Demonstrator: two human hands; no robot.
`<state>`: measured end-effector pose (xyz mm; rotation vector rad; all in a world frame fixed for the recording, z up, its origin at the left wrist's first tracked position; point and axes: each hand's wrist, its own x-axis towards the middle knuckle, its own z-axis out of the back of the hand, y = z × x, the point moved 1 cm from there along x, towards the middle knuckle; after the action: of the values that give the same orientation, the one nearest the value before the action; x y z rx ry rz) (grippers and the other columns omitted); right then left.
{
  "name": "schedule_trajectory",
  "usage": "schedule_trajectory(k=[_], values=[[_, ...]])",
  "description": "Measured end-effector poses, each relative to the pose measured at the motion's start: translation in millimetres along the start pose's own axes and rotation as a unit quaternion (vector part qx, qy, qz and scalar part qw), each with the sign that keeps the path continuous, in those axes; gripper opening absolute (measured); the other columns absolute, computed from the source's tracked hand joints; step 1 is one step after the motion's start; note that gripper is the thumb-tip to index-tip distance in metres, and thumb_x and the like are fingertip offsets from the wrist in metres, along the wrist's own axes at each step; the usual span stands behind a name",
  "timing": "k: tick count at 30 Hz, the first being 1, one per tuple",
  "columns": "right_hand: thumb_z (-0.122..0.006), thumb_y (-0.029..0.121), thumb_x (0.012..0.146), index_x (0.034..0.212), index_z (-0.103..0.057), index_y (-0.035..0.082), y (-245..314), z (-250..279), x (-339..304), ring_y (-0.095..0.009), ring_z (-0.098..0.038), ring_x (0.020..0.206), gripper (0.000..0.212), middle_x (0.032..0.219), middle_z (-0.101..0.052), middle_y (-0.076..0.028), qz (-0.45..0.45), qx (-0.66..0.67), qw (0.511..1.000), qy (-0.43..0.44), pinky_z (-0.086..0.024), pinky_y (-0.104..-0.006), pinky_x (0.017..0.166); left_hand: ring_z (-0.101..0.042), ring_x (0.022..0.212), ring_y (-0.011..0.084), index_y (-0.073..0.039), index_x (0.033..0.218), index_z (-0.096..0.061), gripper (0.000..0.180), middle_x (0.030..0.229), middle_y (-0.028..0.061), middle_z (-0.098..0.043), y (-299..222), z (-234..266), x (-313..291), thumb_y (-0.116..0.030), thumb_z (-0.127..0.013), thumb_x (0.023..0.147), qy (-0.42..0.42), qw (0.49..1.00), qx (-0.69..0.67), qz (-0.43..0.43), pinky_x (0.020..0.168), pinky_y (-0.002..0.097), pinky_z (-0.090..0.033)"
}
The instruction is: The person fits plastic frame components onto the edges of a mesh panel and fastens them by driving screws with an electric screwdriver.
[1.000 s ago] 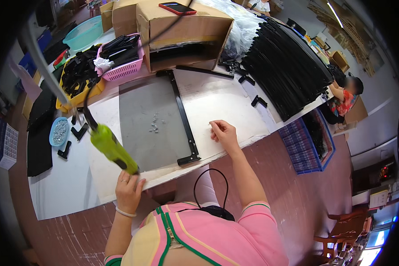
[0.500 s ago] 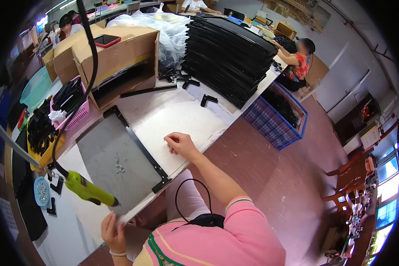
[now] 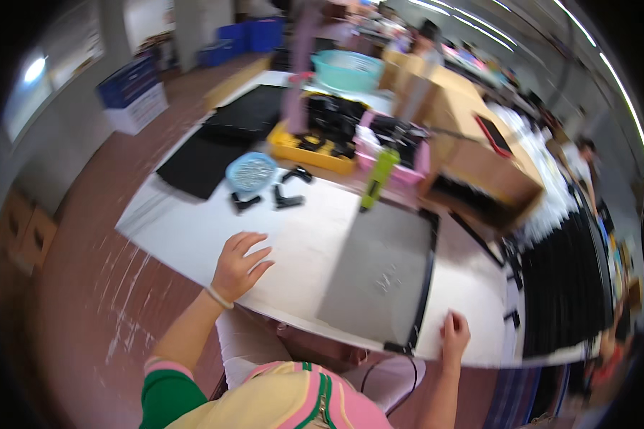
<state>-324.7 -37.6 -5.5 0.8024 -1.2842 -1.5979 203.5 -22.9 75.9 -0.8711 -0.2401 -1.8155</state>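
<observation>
My left hand (image 3: 240,267) hovers over the white tabletop near its front edge, fingers spread, holding nothing. Close beyond it are black corner brackets (image 3: 288,198) and a blue bowl (image 3: 251,174) of small metal screws. To the right lies a grey panel (image 3: 361,279), with a black frame strip (image 3: 429,264) along its right side and a few loose screws (image 3: 388,279) on top. My right hand (image 3: 454,336) is just right of that strip, fingers curled together; whatever they may hold is hidden. A green electric screwdriver (image 3: 380,177) hangs above the panel's far edge.
Behind stand a yellow tray (image 3: 315,159) and a pink basket (image 3: 402,171) of black parts, beside a cardboard box (image 3: 490,175) with a red-edged phone (image 3: 494,136) on it. A tall stack of black strips (image 3: 565,279) fills the right. Other people sit farther back.
The view has swung to the left. My left hand has come up from the table's front edge to over the tabletop, its fingers spreading. My right hand stays curled beside the frame strip.
</observation>
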Motion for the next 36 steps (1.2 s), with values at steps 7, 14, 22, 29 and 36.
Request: schedule_trajectory(k=[7, 14, 22, 29, 36], values=[[-0.063, 0.004, 0.090, 0.107, -0.066, -0.001, -1.3, -24.0, -41.0, -0.023, -0.057, 0.096, 0.018, 0.107, -0.055, -0.013, 0.250, -0.295, 0.922, -0.019, -0.049, -0.0315, 0.081, -0.057, 0.114, 0.0280, -0.008, 0.094, -0.073, 0.021, 0.119, 0.0089, -0.065, 51.9, 32.6, 40.0, -0.018, -0.079, 0.077, -0.017, 0.998, 0.063, -0.010, 0.097, 0.0408, -0.046], [-0.059, 0.000, 0.089, 0.113, -0.062, -0.004, -10.3, -24.4, -41.3, -0.031, -0.054, 0.108, 0.024, 0.114, -0.053, -0.017, 0.251, -0.301, 0.916, -0.088, -0.047, -0.0390, 0.094, -0.059, 0.110, 0.0262, -0.008, 0.093, -0.075, 0.029, 0.111, 0.0080, -0.068, 149.1, -30.3, 134.7, -0.034, -0.075, 0.080, 0.107, 0.965, 0.239, 0.002, 0.094, 0.0388, -0.047], [-0.057, -0.005, 0.088, 0.107, -0.063, 0.000, -12.0, -26.8, -38.7, -0.023, -0.057, 0.097, 0.020, 0.108, -0.054, -0.013, 0.220, -0.294, 0.925, -0.093, -0.051, -0.0315, 0.083, -0.058, 0.114, 0.0290, -0.006, 0.101, -0.075, 0.032, 0.118, 0.0112, -0.068, 126.6, -166.3, 260.8, -0.032, -0.075, 0.082, 0.081, 0.995, -0.030, -0.058, 0.099, 0.0379, -0.048], [-0.059, -0.009, 0.080, 0.099, -0.065, 0.002, -17.9, -26.8, -31.7, -0.030, -0.058, 0.094, 0.022, 0.099, -0.061, -0.015, 0.275, -0.336, 0.893, -0.122, -0.050, -0.0371, 0.082, -0.067, 0.093, 0.0341, -0.006, 0.098, -0.075, 0.022, 0.094, 0.0172, -0.070, 51.2, -264.8, 360.9, -0.024, -0.070, 0.086, 0.079, 0.972, -0.198, -0.103, 0.085, 0.0414, -0.054], [-0.057, -0.010, 0.081, 0.098, -0.064, 0.002, -4.4, -31.2, -37.3, -0.031, -0.058, 0.091, 0.022, 0.099, -0.060, -0.016, 0.267, -0.350, 0.891, -0.111, -0.051, -0.0386, 0.076, -0.064, 0.116, 0.0318, -0.003, 0.115, -0.071, 0.040, 0.123, 0.0189, -0.067, 15.9, -341.1, 391.2, -0.022, -0.078, 0.080, 0.386, 0.922, -0.033, 0.009, 0.097, 0.0401, -0.052]])
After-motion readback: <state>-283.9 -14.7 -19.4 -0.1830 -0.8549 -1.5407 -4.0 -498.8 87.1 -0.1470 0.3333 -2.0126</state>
